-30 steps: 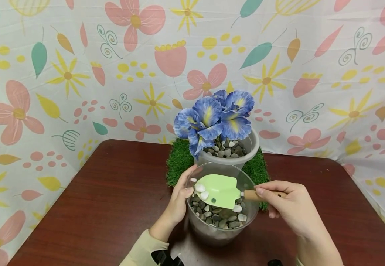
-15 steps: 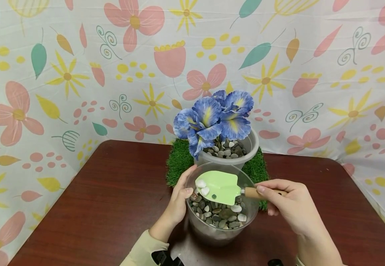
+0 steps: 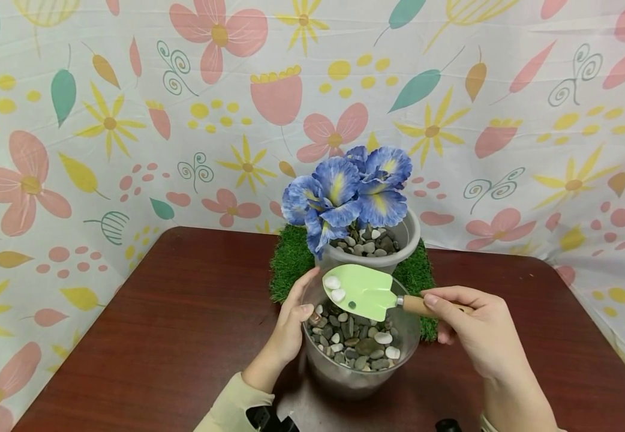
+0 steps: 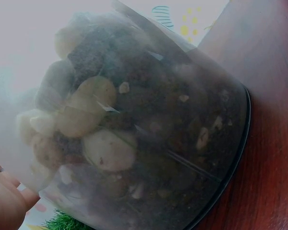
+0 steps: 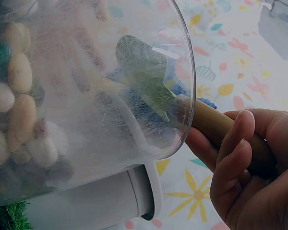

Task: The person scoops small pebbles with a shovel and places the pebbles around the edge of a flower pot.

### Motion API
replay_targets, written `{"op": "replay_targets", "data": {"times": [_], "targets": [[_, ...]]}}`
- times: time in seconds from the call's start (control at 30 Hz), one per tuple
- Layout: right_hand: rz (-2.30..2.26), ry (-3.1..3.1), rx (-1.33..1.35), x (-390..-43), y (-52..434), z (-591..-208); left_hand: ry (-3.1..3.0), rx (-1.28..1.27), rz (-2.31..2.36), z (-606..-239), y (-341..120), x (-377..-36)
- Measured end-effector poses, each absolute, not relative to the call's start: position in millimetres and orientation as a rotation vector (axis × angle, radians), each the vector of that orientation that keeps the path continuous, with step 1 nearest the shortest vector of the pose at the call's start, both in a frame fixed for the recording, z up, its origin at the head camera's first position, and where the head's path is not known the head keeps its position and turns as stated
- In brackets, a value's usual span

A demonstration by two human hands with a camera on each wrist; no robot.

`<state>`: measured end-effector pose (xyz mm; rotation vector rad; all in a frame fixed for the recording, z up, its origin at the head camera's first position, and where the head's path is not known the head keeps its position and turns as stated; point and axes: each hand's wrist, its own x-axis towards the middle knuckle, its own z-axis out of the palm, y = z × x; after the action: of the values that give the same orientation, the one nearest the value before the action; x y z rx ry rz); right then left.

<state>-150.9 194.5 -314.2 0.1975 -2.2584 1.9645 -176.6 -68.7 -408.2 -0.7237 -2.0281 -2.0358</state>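
Note:
My right hand (image 3: 471, 324) grips the wooden handle (image 3: 420, 306) of a small garden trowel, whose light green blade (image 3: 363, 285) is over the clear plastic pot (image 3: 358, 381). Two white pebbles (image 3: 337, 294) lie near the blade's tip. Inside the pot are mostly grey pebbles (image 3: 366, 346) with a few white ones; dark soil shows through its wall in the left wrist view. My left hand (image 3: 288, 330) holds the pot's left side, thumb at the rim, other fingers along the outside. In the right wrist view the blade (image 5: 141, 72) appears through the cloudy wall.
Behind the clear pot stands a white flowerpot (image 3: 412, 231) with blue flowers (image 3: 345, 192) and pebbles, on a green artificial grass mat (image 3: 293, 264). A small black object (image 3: 447, 425) sits at the front edge of view. The table (image 3: 199, 300) is dark reddish wood, with a patterned cloth backdrop (image 3: 237, 120) behind.
My right hand has raised the trowel and moved it slightly right, with two white pebbles still on the blade. More of the pot's pebbles show beneath it. My left hand stays put.

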Motion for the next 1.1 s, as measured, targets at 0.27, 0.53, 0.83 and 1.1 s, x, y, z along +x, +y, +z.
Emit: {"op": "replay_targets", "data": {"times": [0.27, 0.53, 0.83, 1.1], "targets": [[1.966, -2.253, 0.189, -151.3, 194.0, -314.8, -2.021, -0.723, -2.044, -408.0, -68.4, -176.7], [1.96, -2.264, 0.188, -152.3, 193.5, -315.7, -2.022, -0.744, -2.026, -409.2, -68.9, -178.2], [1.955, -2.272, 0.167, -152.6, 193.5, -317.1, -2.031, -0.74, -2.022, -408.8, -69.5, -177.2], [1.923, -2.315, 0.166, -153.6, 192.7, -318.1, -2.026, -0.75, -2.025, -409.3, -69.4, -178.3]]}}
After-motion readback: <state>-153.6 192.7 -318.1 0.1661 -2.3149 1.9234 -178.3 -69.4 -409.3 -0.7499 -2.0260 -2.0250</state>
